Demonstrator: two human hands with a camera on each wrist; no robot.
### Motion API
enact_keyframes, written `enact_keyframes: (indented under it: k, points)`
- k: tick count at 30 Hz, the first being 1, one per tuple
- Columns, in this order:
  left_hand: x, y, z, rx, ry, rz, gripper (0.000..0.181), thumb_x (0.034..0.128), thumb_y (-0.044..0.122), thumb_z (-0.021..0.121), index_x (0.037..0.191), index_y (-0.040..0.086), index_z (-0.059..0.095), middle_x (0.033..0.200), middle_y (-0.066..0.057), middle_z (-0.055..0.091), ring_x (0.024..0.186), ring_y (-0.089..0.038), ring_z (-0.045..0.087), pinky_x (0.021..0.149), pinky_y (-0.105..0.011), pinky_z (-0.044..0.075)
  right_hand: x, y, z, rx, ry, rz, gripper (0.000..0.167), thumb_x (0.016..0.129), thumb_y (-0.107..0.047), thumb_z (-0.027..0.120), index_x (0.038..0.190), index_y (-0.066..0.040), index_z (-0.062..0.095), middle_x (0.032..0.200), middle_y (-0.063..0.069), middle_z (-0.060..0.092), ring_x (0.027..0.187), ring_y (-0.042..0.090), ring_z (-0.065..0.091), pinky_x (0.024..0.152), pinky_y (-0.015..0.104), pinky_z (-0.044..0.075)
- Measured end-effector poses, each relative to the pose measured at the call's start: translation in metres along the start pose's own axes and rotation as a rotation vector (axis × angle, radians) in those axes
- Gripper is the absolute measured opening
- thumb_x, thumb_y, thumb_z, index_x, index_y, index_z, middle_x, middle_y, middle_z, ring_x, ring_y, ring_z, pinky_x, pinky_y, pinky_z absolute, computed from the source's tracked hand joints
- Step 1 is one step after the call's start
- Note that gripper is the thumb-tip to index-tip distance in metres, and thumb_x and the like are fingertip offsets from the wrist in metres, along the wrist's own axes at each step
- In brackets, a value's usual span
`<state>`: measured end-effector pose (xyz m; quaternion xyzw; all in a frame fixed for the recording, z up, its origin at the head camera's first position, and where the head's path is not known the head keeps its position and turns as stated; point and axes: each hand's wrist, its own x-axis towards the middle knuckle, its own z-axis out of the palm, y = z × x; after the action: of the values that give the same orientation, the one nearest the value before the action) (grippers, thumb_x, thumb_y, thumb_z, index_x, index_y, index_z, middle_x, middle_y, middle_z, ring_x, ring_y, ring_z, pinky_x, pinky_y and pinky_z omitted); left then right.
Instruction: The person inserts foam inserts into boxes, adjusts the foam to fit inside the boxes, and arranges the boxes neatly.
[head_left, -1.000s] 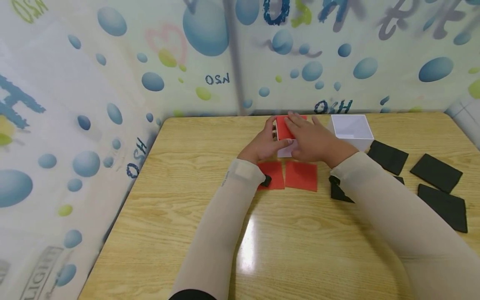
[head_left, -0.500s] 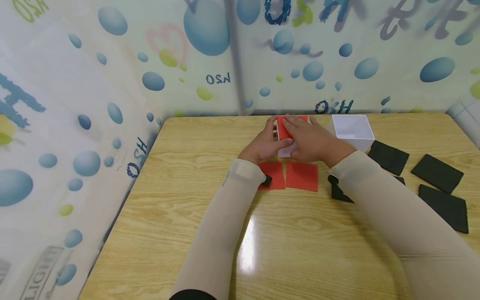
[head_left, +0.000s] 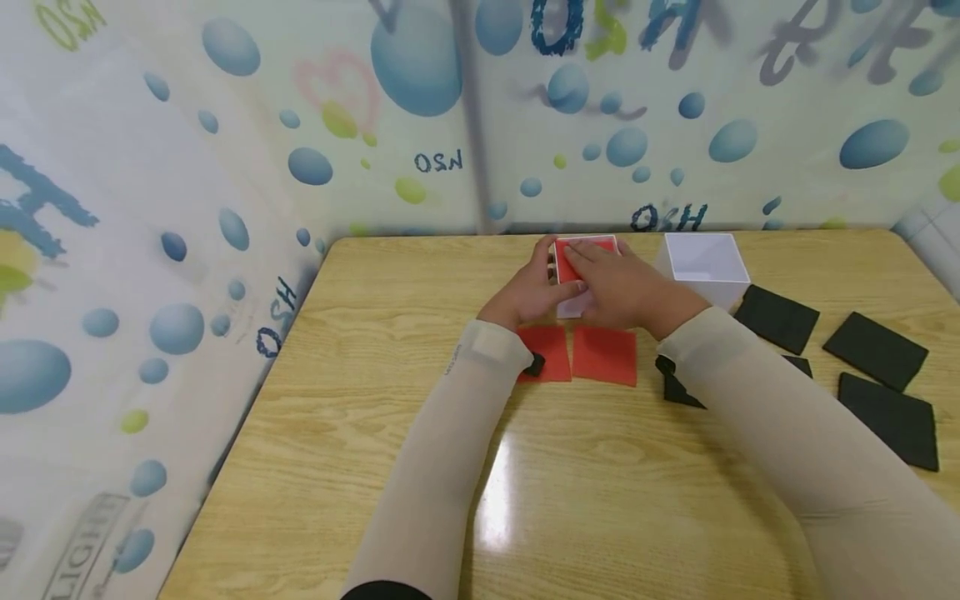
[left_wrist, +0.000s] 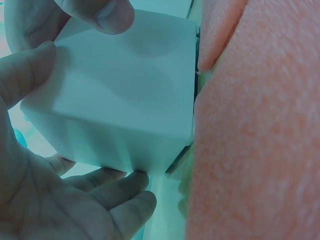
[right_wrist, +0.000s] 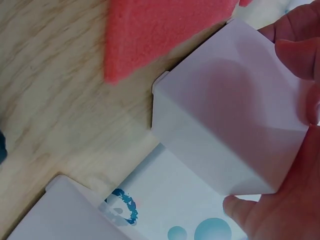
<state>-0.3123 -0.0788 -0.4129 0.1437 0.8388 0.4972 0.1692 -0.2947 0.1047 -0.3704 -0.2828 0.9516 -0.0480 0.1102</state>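
Note:
A small white box stands near the table's back edge, with a red foam sheet inside its upper opening. My left hand holds the box, fingers along its left side and thumb at the front. From the right, my right hand presses the sheet down with straight fingers and hides part of it. In the left wrist view, several fingertips touch the box wall. In the right wrist view, the box shows its bare front and right walls.
Two red foam sheets lie flat in front of the box. A second white box stands open-topped to the right. Several black sheets are spread over the table's right side, one partly under my right sleeve. A printed curtain hangs behind.
The red sheet has sunk lower into the white box, and the white rim now shows around it. My right fingers have moved down with it. My left hand has stayed in place.

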Motion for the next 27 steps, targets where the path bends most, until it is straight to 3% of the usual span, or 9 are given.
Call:
enact_keyframes:
  k: [5,13,27]
  points:
    - [-0.0002,0.0001,0.0017,0.001,0.008,-0.002,0.099,0.0990,0.041,0.072,0.169,0.023,0.003,0.161,-0.002,0.040,0.150,-0.024,0.039,0.115,-0.040,0.048,-0.0026,0.0029,0.0019,-0.018,0.008,-0.013,0.106,0.090,-0.045,0.079,0.168,-0.004,0.020,0.176,0.015,0.017,0.163,0.035,0.012,0.127,0.069,0.005]
    - [-0.0009,-0.0001,0.0022,0.027,0.014,0.010,0.100,0.0992,0.043,0.071,0.169,0.023,0.002,0.161,-0.003,0.041,0.149,-0.023,0.042,0.117,-0.040,0.046,-0.0076,0.0081,0.0012,-0.021,0.019,-0.066,0.094,0.089,-0.028,0.075,0.166,-0.004,0.028,0.174,0.015,0.023,0.162,0.036,0.017,0.126,0.070,0.006]
    - [0.0000,0.0002,0.0014,0.003,0.005,-0.004,0.101,0.0991,0.042,0.071,0.169,0.021,0.001,0.163,-0.004,0.039,0.151,-0.027,0.040,0.119,-0.042,0.044,-0.0102,0.0101,0.0001,-0.017,0.011,-0.093,0.087,0.091,-0.025,0.074,0.164,-0.003,0.033,0.172,0.016,0.030,0.160,0.036,0.024,0.127,0.070,0.005]
